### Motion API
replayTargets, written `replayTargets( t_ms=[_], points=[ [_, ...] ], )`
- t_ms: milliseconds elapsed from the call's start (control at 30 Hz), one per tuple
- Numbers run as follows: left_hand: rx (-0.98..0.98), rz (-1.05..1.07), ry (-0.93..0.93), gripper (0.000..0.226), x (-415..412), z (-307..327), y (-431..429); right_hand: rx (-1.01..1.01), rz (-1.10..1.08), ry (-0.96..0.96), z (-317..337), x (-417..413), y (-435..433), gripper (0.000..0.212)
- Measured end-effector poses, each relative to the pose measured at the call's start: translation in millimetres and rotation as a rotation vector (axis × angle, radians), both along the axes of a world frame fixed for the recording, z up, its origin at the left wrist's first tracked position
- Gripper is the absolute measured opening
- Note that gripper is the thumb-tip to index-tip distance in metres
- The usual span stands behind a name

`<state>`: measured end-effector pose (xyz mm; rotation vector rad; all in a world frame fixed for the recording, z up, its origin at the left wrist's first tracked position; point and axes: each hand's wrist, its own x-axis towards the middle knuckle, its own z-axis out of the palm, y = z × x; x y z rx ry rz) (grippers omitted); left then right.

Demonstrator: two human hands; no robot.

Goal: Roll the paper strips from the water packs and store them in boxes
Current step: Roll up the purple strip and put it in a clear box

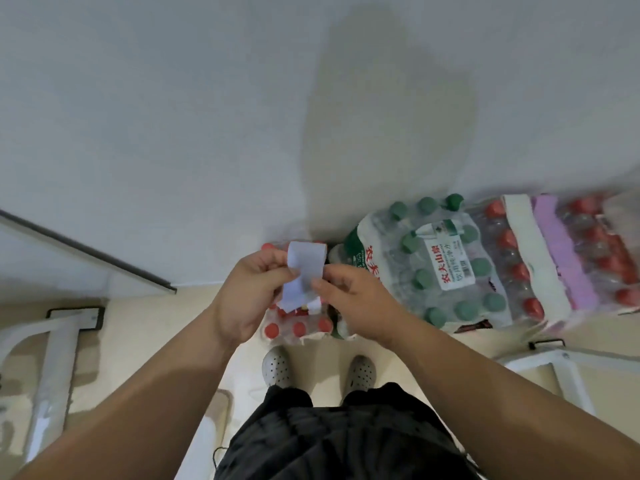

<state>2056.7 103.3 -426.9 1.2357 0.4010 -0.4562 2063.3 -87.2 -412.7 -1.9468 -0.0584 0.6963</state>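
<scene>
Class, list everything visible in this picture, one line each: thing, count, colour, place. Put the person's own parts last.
paper strip: one, white, held between both hands
near red-capped pack: one, clear, beneath the hands
green-capped pack: one, clear, right of the hands
far red-capped pack: one, clear with white and purple bands, far right
frame legs: two, white, left and right edges
shoes: two, white, below the near pack
shorts: one, black, bottom centre
left hand: one, pinching the strip
right hand: one, pinching the strip
</scene>
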Motion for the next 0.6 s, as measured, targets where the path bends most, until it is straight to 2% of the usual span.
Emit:
replayTargets(
  t_ms=[100,200,233,333,400,500,600],
  points=[
    [0.082,0.000,-0.062,0.021,3,39,-24,0.039,-0.096,-0.094,24,-8,-22,0.021],
    [0.100,-0.040,-0.072,0.049,4,69,-55,0.107,-0.185,-0.141,48,-14,-47,0.025],
    [0.079,-0.057,-0.065,0.052,5,76,-62,0.125,-0.201,-0.157,53,-15,-54,0.025],
    [0.050,-0.080,-0.097,0.019,0,104,-98,0.199,-0.192,-0.208,73,-24,-89,0.033],
    [0.088,-0.086,-0.124,0.011,-6,118,-124,0.263,-0.168,-0.178,83,-31,-116,0.032],
    [0.159,-0.063,-0.149,0.020,-14,130,-162,0.349,-0.096,-0.090,91,-42,-159,0.014],
    [0.173,0.015,-0.174,0.017,-17,142,-200,0.371,0.012,-0.008,84,-47,-195,0.016]
  ],
)
